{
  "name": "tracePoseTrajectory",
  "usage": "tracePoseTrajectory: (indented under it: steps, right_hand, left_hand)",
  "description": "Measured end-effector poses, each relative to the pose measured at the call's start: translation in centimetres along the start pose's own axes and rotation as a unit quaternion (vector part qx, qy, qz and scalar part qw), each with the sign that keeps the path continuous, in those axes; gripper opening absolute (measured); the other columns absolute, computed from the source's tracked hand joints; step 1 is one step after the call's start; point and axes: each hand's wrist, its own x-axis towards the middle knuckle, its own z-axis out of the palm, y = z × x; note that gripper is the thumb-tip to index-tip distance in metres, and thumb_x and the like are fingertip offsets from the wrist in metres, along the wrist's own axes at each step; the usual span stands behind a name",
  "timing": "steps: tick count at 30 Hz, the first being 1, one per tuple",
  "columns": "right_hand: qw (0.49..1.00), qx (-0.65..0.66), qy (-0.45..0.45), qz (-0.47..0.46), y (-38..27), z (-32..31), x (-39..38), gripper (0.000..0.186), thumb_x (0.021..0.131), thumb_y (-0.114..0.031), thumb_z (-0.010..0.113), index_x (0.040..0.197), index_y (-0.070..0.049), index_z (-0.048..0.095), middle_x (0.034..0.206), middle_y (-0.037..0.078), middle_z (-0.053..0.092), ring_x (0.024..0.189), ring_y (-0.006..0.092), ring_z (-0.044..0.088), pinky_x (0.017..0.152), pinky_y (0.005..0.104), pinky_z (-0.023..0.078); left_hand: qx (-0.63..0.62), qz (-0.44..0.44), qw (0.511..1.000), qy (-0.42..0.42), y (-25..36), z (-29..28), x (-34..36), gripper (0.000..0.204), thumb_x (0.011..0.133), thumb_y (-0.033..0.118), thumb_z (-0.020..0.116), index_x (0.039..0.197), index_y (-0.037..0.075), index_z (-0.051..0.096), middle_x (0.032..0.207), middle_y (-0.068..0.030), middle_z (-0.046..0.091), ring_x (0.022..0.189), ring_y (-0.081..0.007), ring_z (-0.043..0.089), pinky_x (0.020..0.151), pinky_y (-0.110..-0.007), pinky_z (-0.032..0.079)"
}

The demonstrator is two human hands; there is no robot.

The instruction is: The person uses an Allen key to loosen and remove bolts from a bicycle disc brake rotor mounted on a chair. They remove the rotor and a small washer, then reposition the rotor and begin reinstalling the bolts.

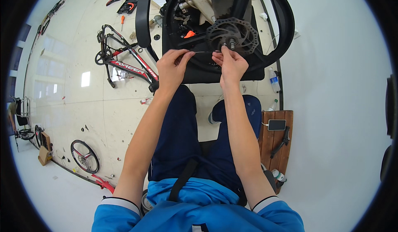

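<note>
A black bicycle wheel (281, 35) lies on a black chair seat (195, 76), its silver brake disc (244, 41) and threaded axle (232, 43) facing up. My left hand (174, 66) pinches a thin metal piece (202, 52), like a rod or wire, just below the disc. My right hand (230, 66) is beside the axle, thumb and fingers closed near its lower left; what they hold is too small to make out. An orange piece (190, 34) shows between the spokes.
A red-and-black bicycle frame (130, 68), tool case (127, 3) and screwdriver (122, 21) lie left. A loose wheel (85, 155) is lower left. A wooden bench (269, 148) with a phone (276, 125) is right, beside a white wall (336, 87). Another person (11, 116) is at the far left edge.
</note>
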Motion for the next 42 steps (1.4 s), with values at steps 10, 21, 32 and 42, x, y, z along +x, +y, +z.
tracePoseTrajectory:
  steps: [10, 21, 32, 42]
  right_hand:
    - [0.995, -0.039, 0.031, -0.082, 0.8, 1.2, 0.4, 0.016, 0.089, -0.003, 0.067, 0.079, 0.008, 0.06, 0.072, 0.015, 0.068, 0.062, 0.0209, 0.071, 0.056, 0.0281, 0.061]
    - [0.866, -0.414, -0.073, -0.271, -1.1, -2.6, 0.7, 0.022, 0.085, -0.014, 0.077, 0.093, 0.007, 0.071, 0.068, 0.01, 0.072, 0.057, 0.0116, 0.068, 0.055, 0.0219, 0.05]
    - [0.866, -0.372, -0.213, -0.257, -0.6, -5.2, -3.2, 0.015, 0.086, -0.006, 0.07, 0.096, 0.005, 0.073, 0.079, 0.015, 0.072, 0.059, 0.0187, 0.069, 0.058, 0.0272, 0.052]
    - [0.906, -0.336, -0.255, -0.04, 0.6, -8.1, -5.7, 0.025, 0.082, 0.002, 0.068, 0.106, 0.007, 0.064, 0.087, 0.016, 0.074, 0.075, 0.0193, 0.074, 0.068, 0.0269, 0.057]
  left_hand:
    - [0.038, -0.037, 0.997, -0.059, -3.3, 4.1, -2.4, 0.019, 0.089, 0.018, 0.072, 0.092, 0.0, 0.075, 0.076, -0.0167, 0.068, 0.064, -0.0268, 0.065, 0.06, -0.035, 0.049]
    - [-0.207, 0.003, 0.97, -0.126, 2.2, 17.7, -9.8, 0.022, 0.089, 0.005, 0.061, 0.11, -0.001, 0.064, 0.097, -0.019, 0.07, 0.086, -0.0313, 0.069, 0.075, -0.036, 0.054]
    - [-0.321, -0.233, 0.897, -0.194, 1.0, 6.6, -9.3, 0.045, 0.088, 0.001, 0.066, 0.132, 0.001, 0.056, 0.117, -0.0146, 0.066, 0.102, -0.0212, 0.066, 0.087, -0.03, 0.052]
    - [0.004, 0.028, 0.976, -0.215, 1.6, 0.2, -7.8, 0.015, 0.083, 0.006, 0.074, 0.095, -0.003, 0.074, 0.081, -0.0111, 0.073, 0.072, -0.0248, 0.071, 0.068, -0.03, 0.055]
